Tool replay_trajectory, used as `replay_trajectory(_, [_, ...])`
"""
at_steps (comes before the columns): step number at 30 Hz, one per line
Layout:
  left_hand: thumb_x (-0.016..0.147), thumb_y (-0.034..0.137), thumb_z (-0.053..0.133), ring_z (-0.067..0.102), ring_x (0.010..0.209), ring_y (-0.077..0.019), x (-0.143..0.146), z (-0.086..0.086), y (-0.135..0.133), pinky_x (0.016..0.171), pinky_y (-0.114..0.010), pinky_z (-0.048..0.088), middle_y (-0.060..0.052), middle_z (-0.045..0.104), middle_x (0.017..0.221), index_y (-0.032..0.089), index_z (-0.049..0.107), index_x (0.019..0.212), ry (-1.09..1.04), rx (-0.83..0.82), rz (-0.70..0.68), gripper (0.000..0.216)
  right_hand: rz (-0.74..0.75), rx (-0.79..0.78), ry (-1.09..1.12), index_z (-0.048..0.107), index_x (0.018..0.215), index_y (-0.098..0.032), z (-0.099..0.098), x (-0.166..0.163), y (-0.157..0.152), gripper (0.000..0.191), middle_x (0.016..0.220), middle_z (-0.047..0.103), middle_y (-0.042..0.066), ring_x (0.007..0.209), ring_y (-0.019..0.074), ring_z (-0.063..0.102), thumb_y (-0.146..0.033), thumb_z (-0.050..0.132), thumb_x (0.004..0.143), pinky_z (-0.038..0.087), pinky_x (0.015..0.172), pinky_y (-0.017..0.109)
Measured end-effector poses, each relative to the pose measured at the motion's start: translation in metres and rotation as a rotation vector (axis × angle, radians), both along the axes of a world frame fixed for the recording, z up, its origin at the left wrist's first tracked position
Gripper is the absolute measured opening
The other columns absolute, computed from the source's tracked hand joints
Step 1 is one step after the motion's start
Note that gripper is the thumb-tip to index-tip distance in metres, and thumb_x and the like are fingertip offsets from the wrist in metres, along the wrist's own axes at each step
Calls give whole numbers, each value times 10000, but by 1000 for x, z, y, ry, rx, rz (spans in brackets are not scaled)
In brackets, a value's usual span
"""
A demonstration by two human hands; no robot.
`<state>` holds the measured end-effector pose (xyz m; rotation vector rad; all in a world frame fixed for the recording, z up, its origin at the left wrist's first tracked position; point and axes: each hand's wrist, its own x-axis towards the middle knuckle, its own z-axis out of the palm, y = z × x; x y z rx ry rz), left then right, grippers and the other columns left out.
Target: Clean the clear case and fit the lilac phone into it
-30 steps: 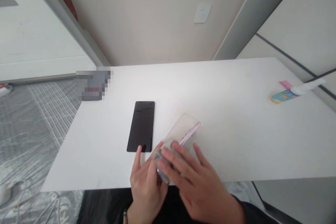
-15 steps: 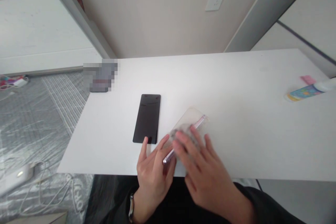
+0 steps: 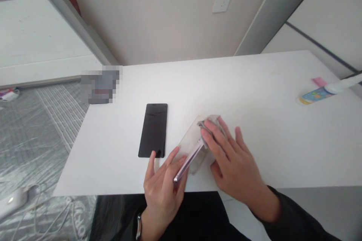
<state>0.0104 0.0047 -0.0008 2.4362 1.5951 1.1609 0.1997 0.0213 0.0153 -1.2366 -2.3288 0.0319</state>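
Observation:
My left hand point(image 3: 164, 188) grips the lower end of a thin phone with a pale purple edge point(image 3: 187, 162), which is tilted up on its side. Against the far end of that phone my right hand point(image 3: 232, 158) presses a crumpled grey cloth point(image 3: 212, 119), its fingers bent over it. A clear phone case point(image 3: 190, 137) lies on the table beneath and behind the phone, partly covered by both hands. To the left, a black-screened phone point(image 3: 154, 130) lies flat, just beyond my left little finger.
A bottle with a colourful label point(image 3: 315, 95) lies at the right of the white table point(image 3: 254, 94), near a pink piece point(image 3: 319, 81). At the far left corner sits a blurred-out dark object point(image 3: 102, 86). Cables point(image 3: 53, 211) trail on the floor at lower left.
My right hand and the cloth have slid up and right along the tilted phone to its far end. My left hand keeps its grip. The view has shifted slightly.

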Motion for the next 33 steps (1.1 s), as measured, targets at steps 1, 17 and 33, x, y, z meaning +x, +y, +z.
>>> replay_trajectory(1, [1007,94,580,789,1047,-194,0,0,0,1294,-442,319,-28,826,1075,199,641,1124,6,-6,-6,169,50,-1,7,468,1529,-76,-1,0,-1,694,1716,292,83,1629,252,46,-20,396,841,63,1318,459])
replay_trajectory(17, [1021,98,560,785,1051,-160,1,-1,2,1295,-352,300,-10,832,1021,198,646,1141,12,34,2,179,65,-19,-20,397,1596,-95,3,0,-2,739,1743,175,50,1631,248,30,-18,390,861,35,1314,460])
replay_trajectory(33, [1025,93,547,752,1145,-170,1,-2,0,1280,-307,276,-66,832,1012,155,649,1095,-9,5,-25,138,86,22,-38,462,1541,-86,2,11,3,719,1727,253,87,1630,259,61,15,401,831,31,1310,475])
